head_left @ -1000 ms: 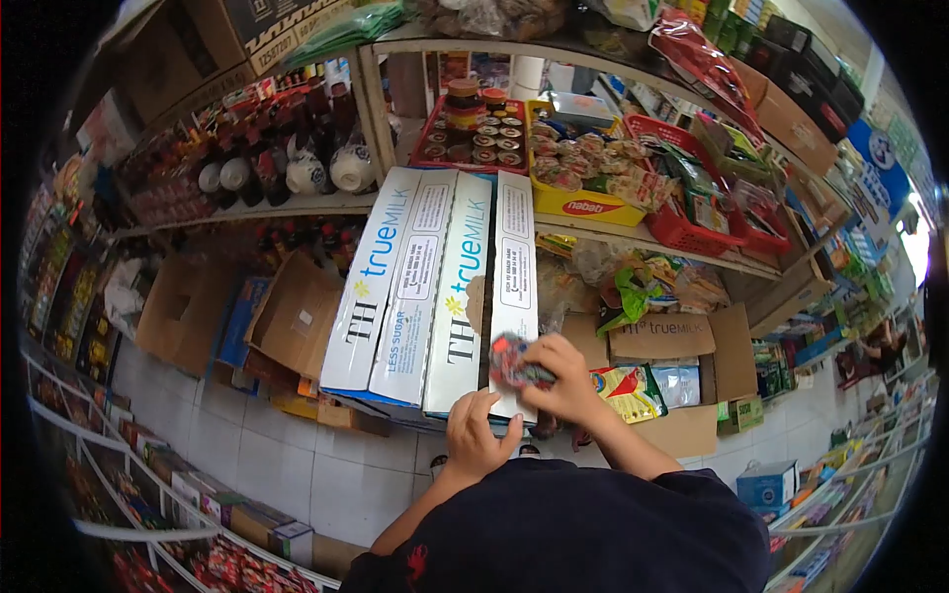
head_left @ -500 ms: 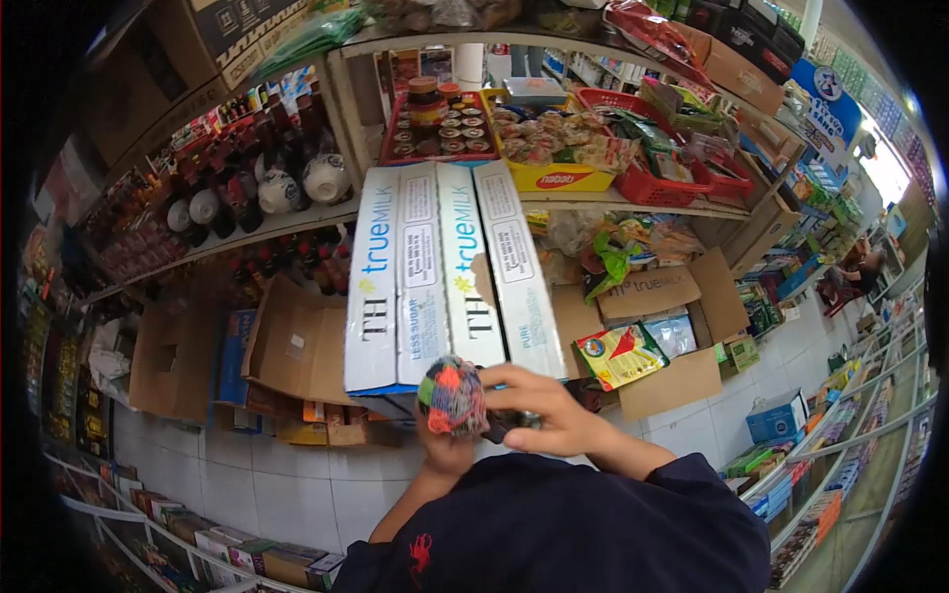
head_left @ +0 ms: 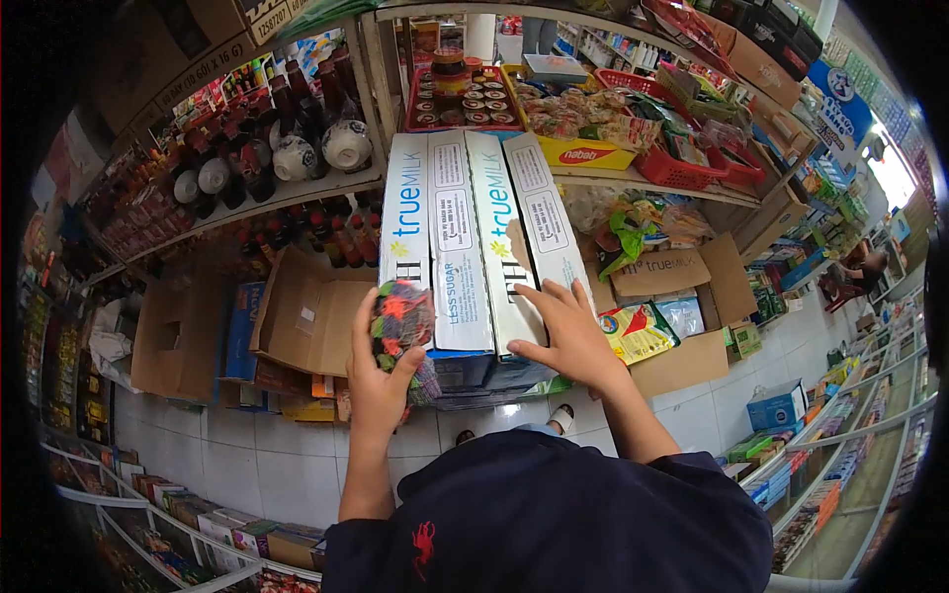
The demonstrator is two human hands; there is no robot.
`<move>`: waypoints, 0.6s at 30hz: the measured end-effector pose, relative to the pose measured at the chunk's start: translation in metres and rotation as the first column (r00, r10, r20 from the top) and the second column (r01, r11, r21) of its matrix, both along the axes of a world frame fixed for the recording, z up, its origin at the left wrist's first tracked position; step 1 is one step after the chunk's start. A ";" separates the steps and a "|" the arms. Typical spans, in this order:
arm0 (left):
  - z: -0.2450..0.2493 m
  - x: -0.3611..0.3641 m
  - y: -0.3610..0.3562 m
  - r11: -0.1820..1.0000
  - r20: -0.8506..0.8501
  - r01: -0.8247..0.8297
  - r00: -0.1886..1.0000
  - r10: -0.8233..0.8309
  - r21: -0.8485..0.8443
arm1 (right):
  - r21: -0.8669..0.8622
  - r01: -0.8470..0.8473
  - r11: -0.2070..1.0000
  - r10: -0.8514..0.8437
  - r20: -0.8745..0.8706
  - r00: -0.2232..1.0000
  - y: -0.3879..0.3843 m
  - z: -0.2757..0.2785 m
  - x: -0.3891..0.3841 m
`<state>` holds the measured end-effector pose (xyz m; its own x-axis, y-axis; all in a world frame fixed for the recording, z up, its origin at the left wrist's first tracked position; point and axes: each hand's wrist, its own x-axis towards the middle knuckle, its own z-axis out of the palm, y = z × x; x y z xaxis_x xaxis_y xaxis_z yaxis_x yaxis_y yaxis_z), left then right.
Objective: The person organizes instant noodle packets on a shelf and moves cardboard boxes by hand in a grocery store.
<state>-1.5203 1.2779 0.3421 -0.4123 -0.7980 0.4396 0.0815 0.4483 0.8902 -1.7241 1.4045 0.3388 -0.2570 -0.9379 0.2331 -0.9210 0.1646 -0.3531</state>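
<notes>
My left hand (head_left: pixel 381 371) is wrapped round a multicoloured knitted bundle (head_left: pixel 402 318) of grey, red, green and purple, at the near left corner of the milk cartons. The bundle covers part of the printing on the left white carton (head_left: pixel 407 212). My right hand (head_left: pixel 568 331) has its fingers spread and rests on the top of the right white carton (head_left: pixel 514 227), near its front edge, holding nothing. The cartons lie side by side with blue "true MILK" lettering on top.
Open cardboard boxes stand left (head_left: pixel 311 306) and right (head_left: pixel 682 296) of the cartons. Behind are a red tray of jars (head_left: pixel 420 117), a yellow Nabati box (head_left: pixel 583 153) and red baskets (head_left: pixel 682 170). Bottles and bowls (head_left: pixel 346 145) line the left shelf.
My left hand and the knitted bundle have moved left and forward onto the cartons' corner. My right hand has parted from the bundle, moved right and spread over the carton. The view has shifted.
</notes>
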 end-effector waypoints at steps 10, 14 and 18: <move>0.025 -0.050 -0.032 0.615 0.604 0.542 0.786 -0.131 -0.572 | -0.303 -0.021 0.953 0.097 0.237 0.967 0.008 -0.012 -0.010; 0.029 -0.071 -0.039 0.564 0.690 0.664 0.692 -0.213 -0.492 | -0.366 0.018 0.930 0.083 0.257 0.963 0.008 -0.015 -0.008; 0.031 -0.095 -0.054 0.552 0.764 0.676 0.637 -0.105 -0.488 | -0.461 -0.012 0.887 0.101 0.170 0.980 0.008 -0.018 -0.008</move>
<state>-1.6152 1.2240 0.3726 -0.9649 -0.0331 0.2605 0.0258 0.9753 0.2193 -1.7318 1.4129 0.3211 -0.2866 -0.7536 0.5916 -0.8352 -0.1060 -0.5397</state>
